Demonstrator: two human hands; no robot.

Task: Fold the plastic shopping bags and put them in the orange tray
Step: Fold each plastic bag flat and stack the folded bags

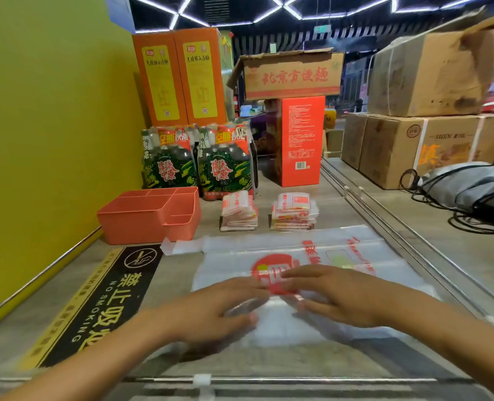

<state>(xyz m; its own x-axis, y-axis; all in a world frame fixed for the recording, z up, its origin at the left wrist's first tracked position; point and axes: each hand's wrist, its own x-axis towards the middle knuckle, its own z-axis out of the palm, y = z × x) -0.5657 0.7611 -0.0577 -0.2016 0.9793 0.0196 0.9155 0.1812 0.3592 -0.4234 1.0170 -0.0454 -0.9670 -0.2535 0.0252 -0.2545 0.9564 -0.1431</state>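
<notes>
My fingers [240,287] lie flat and spread, gripping nothing: left hand [211,308] and right hand [335,293] both press palm-down on the bag [312,256], which lies spread on the counter [268,360] dead ahead. At 12 o'clock beyond it sit two stacks of folded bags [239,211] [294,211]; the tray [150,214], apparently empty, is at 10 o'clock. I judge the slick film may slide or trap air under my palms, skewing the fold.
</notes>
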